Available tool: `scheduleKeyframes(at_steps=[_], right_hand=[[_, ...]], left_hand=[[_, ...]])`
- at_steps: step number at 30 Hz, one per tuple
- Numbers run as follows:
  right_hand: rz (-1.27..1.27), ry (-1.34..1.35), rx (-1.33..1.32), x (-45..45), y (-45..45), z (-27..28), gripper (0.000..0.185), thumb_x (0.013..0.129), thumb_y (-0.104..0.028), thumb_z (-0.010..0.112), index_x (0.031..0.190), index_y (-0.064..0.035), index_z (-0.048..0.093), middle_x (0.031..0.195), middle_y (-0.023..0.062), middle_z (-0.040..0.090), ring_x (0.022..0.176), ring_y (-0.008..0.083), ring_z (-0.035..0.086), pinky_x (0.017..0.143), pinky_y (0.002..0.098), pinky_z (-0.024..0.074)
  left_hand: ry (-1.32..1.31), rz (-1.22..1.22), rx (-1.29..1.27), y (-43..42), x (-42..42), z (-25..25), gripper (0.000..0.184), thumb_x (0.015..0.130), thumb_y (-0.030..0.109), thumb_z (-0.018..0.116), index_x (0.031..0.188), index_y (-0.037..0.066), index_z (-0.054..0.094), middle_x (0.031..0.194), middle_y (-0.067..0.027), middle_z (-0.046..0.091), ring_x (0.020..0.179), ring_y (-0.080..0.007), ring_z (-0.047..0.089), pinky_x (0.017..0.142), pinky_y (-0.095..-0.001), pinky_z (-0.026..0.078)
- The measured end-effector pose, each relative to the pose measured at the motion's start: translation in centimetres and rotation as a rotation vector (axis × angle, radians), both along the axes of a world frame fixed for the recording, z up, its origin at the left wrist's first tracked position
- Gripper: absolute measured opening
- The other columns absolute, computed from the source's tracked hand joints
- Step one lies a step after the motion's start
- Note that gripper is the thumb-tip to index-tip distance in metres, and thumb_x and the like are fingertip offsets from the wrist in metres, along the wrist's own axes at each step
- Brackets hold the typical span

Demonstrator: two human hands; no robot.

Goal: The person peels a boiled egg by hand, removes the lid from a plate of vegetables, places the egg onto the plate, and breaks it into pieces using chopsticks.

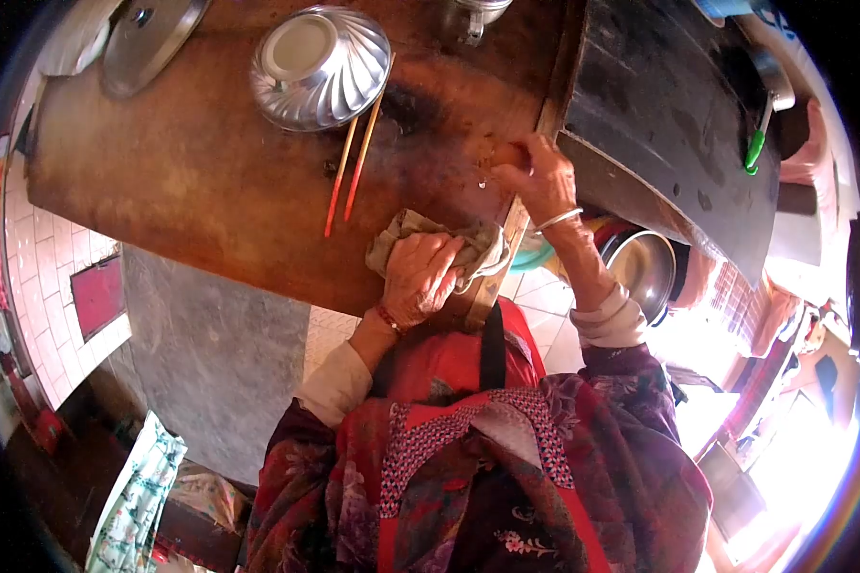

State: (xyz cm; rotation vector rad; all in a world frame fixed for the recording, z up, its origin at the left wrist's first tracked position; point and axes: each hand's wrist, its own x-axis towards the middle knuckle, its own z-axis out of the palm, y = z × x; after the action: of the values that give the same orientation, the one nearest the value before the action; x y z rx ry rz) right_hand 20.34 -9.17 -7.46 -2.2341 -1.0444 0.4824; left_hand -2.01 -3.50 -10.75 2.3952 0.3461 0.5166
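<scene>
My left hand [419,275] presses on a crumpled grey-brown cloth [483,253] at the front edge of the wooden table [201,181], with its fingers around the fabric. Near the table's right border strip, my right hand [542,180] hovers over or rests on the wood, thumb and fingers curled together. Whatever it may pinch is too small to make out. A tiny white bit [482,185] lies just left of those fingers. Further back sits an overturned fluted metal bowl [344,81], and a pair of red-tipped chopsticks [352,172] sticks out from beside it.
A dark worktop [669,115] adjoins the table on the right, with a green-handled utensil [757,143] at its far side. Below it stands a large metal pot [640,272]. A metal cup [475,19] and a lid [153,43] are at the back.
</scene>
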Motion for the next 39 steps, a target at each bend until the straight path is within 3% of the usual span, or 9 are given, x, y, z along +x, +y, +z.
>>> scheduleKeyframes(at_steps=[13, 18, 20, 22, 24, 30, 34, 37, 39], right_hand=[[0.031, -0.235, 0.0, -0.2, 0.2, -1.5, 0.044, 0.062, -0.013, 0.067, 0.105, -0.005, 0.058, 0.1, 0.0166, 0.058, 0.095, 0.0335, 0.057, 0.082, 0.036, 0.0472], [-0.002, 0.389, 0.283, -0.5, -0.6, 0.0, 0.048, 0.07, -0.018, 0.076, 0.111, -0.0027, 0.056, 0.102, 0.0111, 0.062, 0.089, 0.0207, 0.063, 0.076, 0.0314, 0.0506], [-0.009, 0.575, 0.34, -1.2, -1.0, 0.6, 0.049, 0.072, -0.008, 0.074, 0.116, -0.0018, 0.054, 0.109, 0.0086, 0.061, 0.097, 0.0148, 0.058, 0.083, 0.0282, 0.0479], [-0.049, 0.985, 0.541, -2.3, -1.2, 1.7, 0.049, 0.072, 0.001, 0.072, 0.117, -0.0018, 0.052, 0.108, 0.0075, 0.061, 0.098, 0.0163, 0.058, 0.088, 0.029, 0.0461], [-0.048, 1.182, 0.606, -3.4, -1.3, 3.5, 0.05, 0.073, 0.003, 0.072, 0.118, -0.0019, 0.051, 0.107, 0.0064, 0.06, 0.099, 0.0155, 0.056, 0.09, 0.0293, 0.0448], [-0.012, 1.082, 0.644, -5.0, -2.3, 5.5, 0.048, 0.073, 0.0, 0.072, 0.117, -0.0035, 0.052, 0.105, 0.0057, 0.059, 0.098, 0.015, 0.056, 0.089, 0.0292, 0.0446], [0.093, 0.839, 0.613, -5.3, -3.2, 6.3, 0.046, 0.074, 0.001, 0.071, 0.116, -0.0046, 0.053, 0.111, 0.0073, 0.057, 0.105, 0.0179, 0.055, 0.09, 0.0306, 0.0444], [0.227, 0.292, 0.621, -4.5, -3.9, 6.4, 0.055, 0.072, -0.002, 0.071, 0.122, -0.0035, 0.049, 0.118, 0.0141, 0.056, 0.108, 0.0267, 0.057, 0.092, 0.0329, 0.0439], [0.167, 0.508, 0.646, -4.8, -4.6, 6.5, 0.057, 0.072, -0.003, 0.072, 0.123, -0.003, 0.048, 0.118, 0.0143, 0.056, 0.108, 0.0261, 0.056, 0.092, 0.0333, 0.0438]], left_hand=[[-0.002, -0.002, -0.001, 0.0, -0.1, -0.1, 0.044, 0.069, 0.015, 0.067, 0.11, 0.005, 0.057, 0.101, -0.0078, 0.057, 0.091, -0.0261, 0.053, 0.076, -0.0389, 0.041], [0.009, -0.023, -0.083, 0.4, 0.0, 0.1, 0.042, 0.073, 0.015, 0.066, 0.112, 0.004, 0.056, 0.1, -0.0095, 0.057, 0.091, -0.0274, 0.054, 0.077, -0.0395, 0.041], [0.026, -0.044, -0.122, 0.8, -0.1, 0.6, 0.041, 0.076, 0.014, 0.065, 0.114, 0.004, 0.055, 0.1, -0.0106, 0.057, 0.093, -0.0276, 0.054, 0.079, -0.039, 0.042], [-0.034, 0.092, -0.608, 1.0, -0.1, 1.7, 0.038, 0.085, 0.013, 0.058, 0.12, 0.002, 0.051, 0.105, -0.0141, 0.058, 0.098, -0.0277, 0.055, 0.085, -0.0384, 0.044], [-0.059, 0.078, -0.595, 1.5, 0.6, 3.0, 0.04, 0.089, 0.012, 0.057, 0.126, 0.001, 0.046, 0.109, -0.0142, 0.057, 0.099, -0.0244, 0.057, 0.085, -0.0339, 0.046], [-0.184, -0.016, -1.625, 1.7, 3.0, 7.2, 0.051, 0.095, 0.032, 0.048, 0.13, -0.002, 0.036, 0.114, -0.0149, 0.055, 0.098, -0.0235, 0.06, 0.078, -0.0349, 0.053], [-0.303, 0.026, -1.728, 0.7, 4.4, 8.8, 0.052, 0.095, 0.035, 0.047, 0.129, -0.003, 0.037, 0.116, -0.0142, 0.054, 0.1, -0.0242, 0.06, 0.082, -0.0371, 0.053], [-0.335, 0.096, -1.684, 0.2, 5.1, 10.9, 0.051, 0.092, 0.024, 0.055, 0.131, -0.002, 0.036, 0.117, -0.0134, 0.053, 0.103, -0.0229, 0.058, 0.087, -0.0366, 0.051], [-0.365, 0.16, -1.647, 0.0, 5.5, 11.4, 0.053, 0.089, 0.019, 0.06, 0.131, -0.002, 0.036, 0.119, -0.0134, 0.051, 0.106, -0.0214, 0.056, 0.089, -0.0351, 0.05]])
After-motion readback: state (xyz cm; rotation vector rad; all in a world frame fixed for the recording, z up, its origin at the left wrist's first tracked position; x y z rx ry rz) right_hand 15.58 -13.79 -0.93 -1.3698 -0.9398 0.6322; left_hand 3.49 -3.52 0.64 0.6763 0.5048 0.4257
